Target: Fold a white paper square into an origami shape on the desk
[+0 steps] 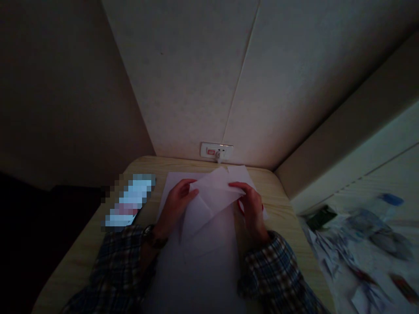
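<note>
A folded sheet of white paper (209,200) is held up between my two hands, tilted above the table. My left hand (175,203) pinches its left edge between thumb and fingers. At the right corner, my right hand (250,203) grips the paper with its fingers curled. Under the folded sheet lies more white paper (203,279), spread flat toward me. Another white piece (240,171) sits behind, at the back right. Partly hidden by my right hand is a red loop (241,207), perhaps a scissors handle.
A lit phone (131,203), its screen blurred, lies on the left of the wooden table (288,244). A wall socket (216,151) with a plug is just behind the table. To the right, lower down, are a plastic bottle (369,222) and crumpled papers (330,255).
</note>
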A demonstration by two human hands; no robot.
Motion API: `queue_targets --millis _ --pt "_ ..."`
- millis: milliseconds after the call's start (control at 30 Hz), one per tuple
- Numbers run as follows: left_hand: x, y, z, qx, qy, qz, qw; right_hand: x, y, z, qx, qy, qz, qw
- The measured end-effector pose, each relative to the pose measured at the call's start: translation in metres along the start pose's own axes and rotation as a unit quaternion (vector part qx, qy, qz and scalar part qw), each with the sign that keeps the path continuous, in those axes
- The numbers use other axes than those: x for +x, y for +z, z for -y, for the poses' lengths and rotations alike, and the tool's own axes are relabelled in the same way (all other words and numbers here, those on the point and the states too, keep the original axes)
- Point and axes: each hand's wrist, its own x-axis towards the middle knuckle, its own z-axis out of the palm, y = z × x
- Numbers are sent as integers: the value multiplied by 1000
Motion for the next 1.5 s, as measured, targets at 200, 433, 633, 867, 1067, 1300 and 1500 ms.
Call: queue_targets --millis 200,433,633,867,1067,1300,1500 --pt "-1 1 6 99 -1 6 995 5 4 10 90 117 22 989" --pt "-1 1 12 99 8 5 995 3 5 11 93 101 7 991" --pt "-3 2 3 50 -27 51 997 4 3 10 142 126 13 982" --pt "-4 1 -1 4 -71 97 993 7 2 11 251 158 -25 955" --pt "-7 0 -8 0 -91 133 987 11 -8 10 278 186 -29 942" --pt "-8 0 -9 -1 -123 134 983 12 -7 6 328 198 -36 923" --pt "-8 2 -11 -3 -100 79 992 5 2 2 386 232 11 893"
